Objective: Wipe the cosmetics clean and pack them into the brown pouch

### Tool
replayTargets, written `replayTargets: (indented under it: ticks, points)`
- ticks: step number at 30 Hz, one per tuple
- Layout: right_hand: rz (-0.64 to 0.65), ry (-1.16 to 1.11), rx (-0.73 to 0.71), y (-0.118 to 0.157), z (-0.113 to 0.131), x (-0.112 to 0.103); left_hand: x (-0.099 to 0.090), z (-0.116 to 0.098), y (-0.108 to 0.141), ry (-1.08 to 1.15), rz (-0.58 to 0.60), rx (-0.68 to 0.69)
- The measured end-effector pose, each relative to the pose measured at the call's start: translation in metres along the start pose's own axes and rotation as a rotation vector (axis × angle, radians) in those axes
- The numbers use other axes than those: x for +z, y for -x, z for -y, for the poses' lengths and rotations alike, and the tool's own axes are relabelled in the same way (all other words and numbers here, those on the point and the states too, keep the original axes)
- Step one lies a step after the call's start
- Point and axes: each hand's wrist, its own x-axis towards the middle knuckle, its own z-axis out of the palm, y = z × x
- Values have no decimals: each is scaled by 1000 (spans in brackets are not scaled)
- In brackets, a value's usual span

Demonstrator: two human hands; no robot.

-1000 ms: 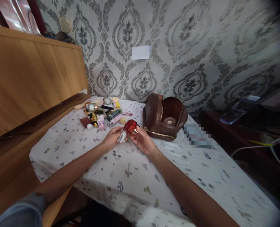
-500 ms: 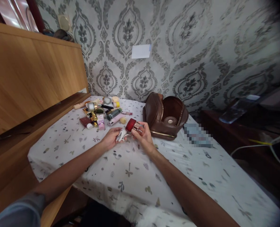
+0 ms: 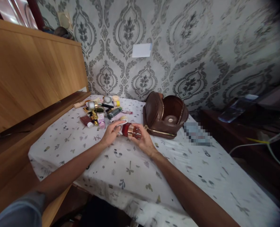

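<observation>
A red cosmetic jar [image 3: 125, 129] with a shiny rose-gold lid is held above the patterned tablecloth, lid end to the right. My right hand [image 3: 143, 138] is closed around the lid end. My left hand [image 3: 111, 134] holds a crumpled white wipe [image 3: 121, 127] against the jar's left end, fingers bent over it. Part of the wipe is hidden by the fingers. Just beyond my hands lies a pile of cosmetics, with a dark green tube [image 3: 114, 113], a pink-capped tube [image 3: 101, 121] and gold bottles [image 3: 94, 114].
An open brown leather bag [image 3: 154, 115] stands right of my hands, unzipped. A blurred-out flat item [image 3: 197, 134] lies beyond it. A wooden cabinet [image 3: 36, 60] borders the left side, and patterned wallpaper [image 3: 187, 41] rises behind the table. White cables [image 3: 246, 145] hang at the right.
The jar has turned from a slant to nearly level and shifted slightly left and down. My left hand has brought the wipe up over the jar's left end.
</observation>
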Motion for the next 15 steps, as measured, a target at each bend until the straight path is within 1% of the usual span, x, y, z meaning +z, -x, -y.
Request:
replayTargets:
  ticks: [2, 4, 8, 11, 15]
  points:
    - [44, 70, -47, 1, -1, -1, -5, 1, -5, -35, 47, 19]
    - [88, 147, -103, 3, 1, 0, -8, 3, -8, -18, 97, -14]
    - [131, 228, -166, 6, 10, 5, -10, 8, -9, 34, 253, -105]
    - [102, 200, -138, 7, 12, 8, -8, 11, -7, 71, 321, -169]
    - [-3, 194, -117, 5, 10, 7, -4, 16, -5, 68, 315, -217]
